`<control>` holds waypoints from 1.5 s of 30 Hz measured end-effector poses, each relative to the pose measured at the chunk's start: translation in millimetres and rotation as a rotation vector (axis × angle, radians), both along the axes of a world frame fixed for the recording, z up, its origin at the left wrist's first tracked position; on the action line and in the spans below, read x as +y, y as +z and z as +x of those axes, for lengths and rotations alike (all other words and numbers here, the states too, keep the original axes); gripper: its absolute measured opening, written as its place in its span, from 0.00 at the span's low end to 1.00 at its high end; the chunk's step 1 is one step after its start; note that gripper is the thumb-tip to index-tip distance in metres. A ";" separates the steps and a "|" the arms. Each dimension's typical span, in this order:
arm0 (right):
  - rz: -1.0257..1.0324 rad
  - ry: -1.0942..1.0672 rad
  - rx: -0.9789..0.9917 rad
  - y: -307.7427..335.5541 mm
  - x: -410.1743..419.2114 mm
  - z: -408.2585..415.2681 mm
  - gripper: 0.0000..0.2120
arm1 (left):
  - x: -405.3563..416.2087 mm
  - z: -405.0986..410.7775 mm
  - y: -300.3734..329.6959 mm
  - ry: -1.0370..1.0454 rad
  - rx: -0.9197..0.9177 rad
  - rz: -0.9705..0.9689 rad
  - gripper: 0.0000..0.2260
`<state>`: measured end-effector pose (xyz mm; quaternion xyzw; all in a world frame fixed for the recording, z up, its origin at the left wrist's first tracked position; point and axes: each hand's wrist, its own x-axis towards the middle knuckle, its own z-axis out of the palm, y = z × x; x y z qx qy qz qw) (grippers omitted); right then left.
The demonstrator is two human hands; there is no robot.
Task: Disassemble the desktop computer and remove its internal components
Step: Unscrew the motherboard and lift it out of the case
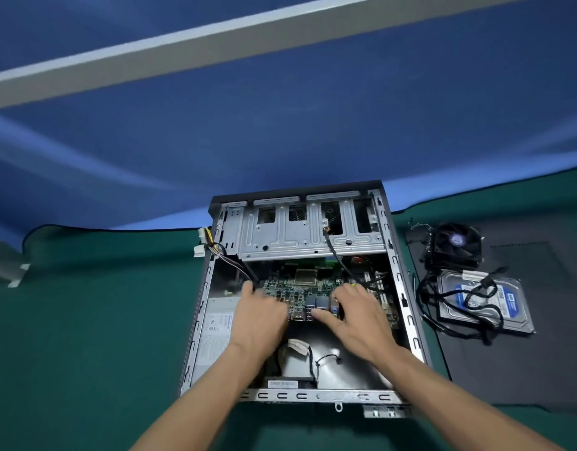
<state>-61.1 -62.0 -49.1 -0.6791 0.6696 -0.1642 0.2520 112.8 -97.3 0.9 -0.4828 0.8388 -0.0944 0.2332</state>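
Observation:
The open desktop case [401,288] lies flat on a green mat. Inside it, under the metal drive cage [306,236], sits the green motherboard [306,283] with its port block facing me. My left hand [259,317] grips the board's left edge, fingers curled over it beside a black cable. My right hand [360,315] holds the right part of the board, fingers on top and thumb at the ports on the front edge. A black cable [334,255] runs from the cage down to the board.
A silver power supply [217,330] fills the case's left side. Loose wires [313,359] lie on the case floor. White connectors [200,245] hang outside at left. At right, a black panel [524,353] carries a cooler fan [454,244] and a hard drive [485,301] with cables.

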 end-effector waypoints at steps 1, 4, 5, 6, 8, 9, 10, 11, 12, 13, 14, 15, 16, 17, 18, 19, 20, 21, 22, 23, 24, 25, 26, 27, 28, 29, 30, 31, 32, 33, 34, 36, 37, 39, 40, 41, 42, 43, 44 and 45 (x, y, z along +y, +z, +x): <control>-0.013 -0.014 -0.017 1.9 0.5 0.1 0.19 | -1.3 3.6 1.8 -0.002 0.028 -0.033 0.10; -0.032 -0.042 -0.051 9.3 0.0 -0.1 0.18 | -1.9 10.1 11.8 -0.037 0.118 -0.117 0.19; -0.039 -0.052 -0.061 13.0 -1.9 0.7 0.19 | -1.5 11.1 18.1 -0.058 0.141 -0.160 0.19; -0.048 -0.069 -0.077 17.2 -4.7 2.0 0.19 | -2.2 12.3 23.3 -0.072 0.170 -0.219 0.18; -0.067 -0.128 -0.124 25.1 -10.6 4.8 0.19 | -2.8 12.9 31.3 -0.046 0.261 -0.299 0.16; -0.073 -0.149 -0.142 28.6 -13.3 6.1 0.19 | -2.9 12.2 36.6 0.004 0.303 -0.300 0.16; -0.071 -0.157 -0.151 32.1 -15.5 6.9 0.19 | -2.9 11.5 41.6 0.059 0.335 -0.291 0.15; -0.063 -0.156 -0.156 34.8 -17.1 6.7 0.19 | -2.0 10.3 45.7 0.127 0.354 -0.257 0.13; -0.052 -0.155 -0.164 36.6 -17.3 6.1 0.18 | 0.1 10.1 46.5 0.210 0.372 -0.226 0.12; -0.047 -0.159 -0.176 38.5 -16.3 5.4 0.18 | 2.4 10.6 46.4 0.290 0.415 -0.214 0.12; -0.051 -0.171 -0.188 40.5 -15.1 4.6 0.19 | 4.2 11.2 45.8 0.345 0.495 -0.209 0.12; -0.060 -0.189 -0.193 43.7 -14.0 4.8 0.20 | 6.2 11.9 46.3 0.406 0.599 -0.215 0.13; -0.067 -0.207 -0.187 47.7 -13.3 6.1 0.22 | 8.0 13.1 48.0 0.461 0.707 -0.242 0.15; -0.066 -0.220 -0.175 52.6 -13.6 8.6 0.24 | 8.9 15.2 49.5 0.514 0.796 -0.268 0.16; -0.056 -0.232 -0.162 57.7 -14.5 11.7 0.26 | 9.3 17.5 50.7 0.561 0.873 -0.280 0.18; -0.038 -0.242 -0.145 63.3 -16.6 14.6 0.27 | 9.4 19.6 52.0 0.596 0.936 -0.276 0.20; -0.012 -0.249 -0.122 69.3 -19.6 17.1 0.28 | 8.9 21.4 53.9 0.637 0.987 -0.274 0.21; 0.015 -0.255 -0.096 75.6 -23.3 19.4 0.28 | 7.0 23.3 56.4 0.687 1.029 -0.272 0.23; 0.043 -0.261 -0.075 81.9 -27.4 20.9 0.29 | 4.7 25.4 59.1 0.741 1.070 -0.265 0.24; 0.073 -0.267 -0.066 87.6 -31.1 22.0 0.28 | 2.9 27.9 61.8 0.796 1.111 -0.238 0.23; 0.102 -0.282 -0.073 92.7 -34.6 23.0 0.28 | 0.7 31.5 64.0 0.842 1.163 -0.187 0.22; 0.130 -0.301 -0.089 97.9 -37.2 24.3 0.28 | -1.2 35.4 65.3 0.886 1.233 -0.109 0.19; 0.152 -0.320 -0.099 102.8 -39.0 25.7 0.29 | -2.1 39.3 66.2 0.934 1.319 -0.014 0.17; 0.163 -0.328 -0.086 108.1 -40.0 27.2 0.30 | -1.6 43.3 67.1 0.983 1.408 0.084 0.15; 0.162 -0.327 -0.059 114.3 -41.1 28.5 0.30 | -0.6 47.1 68.4 1.034 1.491 0.171 0.15; 0.159 -0.320 -0.036 122.3 -42.2 29.2 0.30 | 0.3 51.0 69.8 1.091 1.561 0.259 0.15; 0.159 -0.308 -0.026 130.8 -43.3 28.2 0.30 | 1.2 54.9 71.1 1.148 1.618 0.345 0.15; 0.166 -0.297 -0.021 138.9 -44.6 25.9 0.29 | 2.8 58.5 71.8 1.198 1.645 0.422 0.15; 0.171 -0.301 -0.013 148.1 -45.6 22.9 0.30 | 4.5 61.3 71.6 1.227 1.651 0.488 0.16; 0.161 -0.319 -0.001 157.5 -46.6 19.8 0.32 | 6.1 63.4 70.6 1.242 1.652 0.541 0.17; 0.135 -0.338 0.010 166.5 -46.4 16.8 0.33 | 7.5 64.8 69.6 1.252 1.662 0.586 0.17; 0.051 -0.356 0.026 183.7 -42.8 12.8 0.32 | 9.2 65.7 67.5 1.282 1.691 0.704 0.18; 0.009 -0.357 0.041 191.6 -39.9 12.8 0.31 | 9.6 65.7 66.2 1.310 1.714 0.786 0.17; -0.068 -0.330 0.077 205.7 -32.0 13.8 0.28 | 9.7 65.2 64.6 1.427 1.847 0.988 0.17; -0.103 -0.299 0.106 212.6 -26.2 14.0 0.26 | 9.1 64.7 63.6 1.499 1.955 1.090 0.18; -0.141 -0.262 0.146 218.6 -19.5 13.9 0.24 | 7.7 63.9 61.5 1.571 2.071 1.176 0.20; -0.182 -0.222 0.189 223.8 -11.9 13.6 0.21 | 5.8 63.1 60.1 1.637 2.172 1.246 0.24; -0.223 -0.179 0.235 228.0 -4.1 13.2 0.19 | 3.7 62.1 60.2 1.698 2.239 1.305 0.28; -0.262 -0.129 0.284 231.1 3.8 13.0 0.16 | 2.9 60.6 61.6 1.748 2.265 1.354 0.32; -0.294 -0.080 0.332 233.7 12.2 11.4 0.15 | 3.5 56.7 63.3 1.768 2.256 1.396 0.33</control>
